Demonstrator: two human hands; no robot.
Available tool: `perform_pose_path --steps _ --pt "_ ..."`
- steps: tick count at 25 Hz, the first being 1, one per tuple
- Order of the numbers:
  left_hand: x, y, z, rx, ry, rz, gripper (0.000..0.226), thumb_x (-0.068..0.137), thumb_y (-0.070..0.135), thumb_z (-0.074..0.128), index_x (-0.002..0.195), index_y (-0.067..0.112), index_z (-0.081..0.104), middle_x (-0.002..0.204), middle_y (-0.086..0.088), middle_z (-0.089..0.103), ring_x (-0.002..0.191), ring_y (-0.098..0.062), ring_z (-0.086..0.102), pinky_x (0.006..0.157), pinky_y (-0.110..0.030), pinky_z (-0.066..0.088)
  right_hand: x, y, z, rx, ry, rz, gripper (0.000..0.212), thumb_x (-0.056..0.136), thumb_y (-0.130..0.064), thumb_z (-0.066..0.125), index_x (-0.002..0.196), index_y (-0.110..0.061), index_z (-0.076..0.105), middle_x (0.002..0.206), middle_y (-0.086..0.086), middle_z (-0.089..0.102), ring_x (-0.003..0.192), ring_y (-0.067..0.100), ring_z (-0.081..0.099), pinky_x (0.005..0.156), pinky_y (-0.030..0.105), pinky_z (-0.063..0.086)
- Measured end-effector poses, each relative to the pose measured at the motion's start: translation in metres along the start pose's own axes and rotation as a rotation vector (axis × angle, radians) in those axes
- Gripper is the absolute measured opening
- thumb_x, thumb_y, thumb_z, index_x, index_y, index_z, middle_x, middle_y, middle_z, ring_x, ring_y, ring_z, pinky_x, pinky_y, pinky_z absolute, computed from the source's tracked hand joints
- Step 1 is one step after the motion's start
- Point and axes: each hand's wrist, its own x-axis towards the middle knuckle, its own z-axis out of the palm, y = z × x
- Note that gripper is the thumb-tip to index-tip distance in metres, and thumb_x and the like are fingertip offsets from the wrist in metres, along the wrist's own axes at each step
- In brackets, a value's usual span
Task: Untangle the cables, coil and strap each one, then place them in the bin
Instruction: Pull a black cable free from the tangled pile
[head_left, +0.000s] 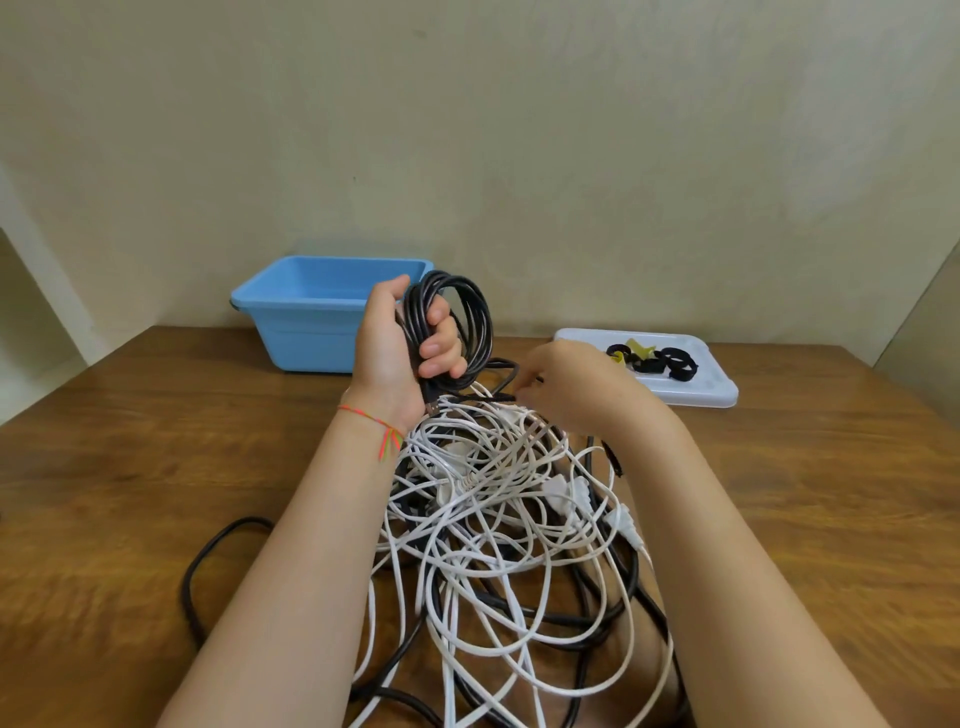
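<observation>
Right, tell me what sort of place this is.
Probably a plain room set up for a cable-sorting job, not a real workshop: a bare wooden table against a blank wall, with only a blue plastic bin, a tray of hook-and-loop straps and a tangle of cables.

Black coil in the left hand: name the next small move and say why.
Probably wind the last loose stretch onto the black coil. The left hand grips the coil, while the right hand pinches its free tail above the pile. The straps lie untouched on the tray.
</observation>
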Motion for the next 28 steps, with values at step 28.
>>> perform_pose_path --steps 28 --pt "0.003 0.003 0.003 0.214 0.364 0.015 0.056 0.103 0.054 0.032 0.061 0.018 0.041 0.039 0.003 0.025 0.032 -0.014 0.019 0.046 -0.027 0.032 0.017 0.037 0.005 0.019 0.285 0.316 0.020 0.100 -0.018 0.046 0.096 -0.010 0.063 0.084 0.009 0.063 0.075 0.030 0.058 0.050 0.026 0.030"
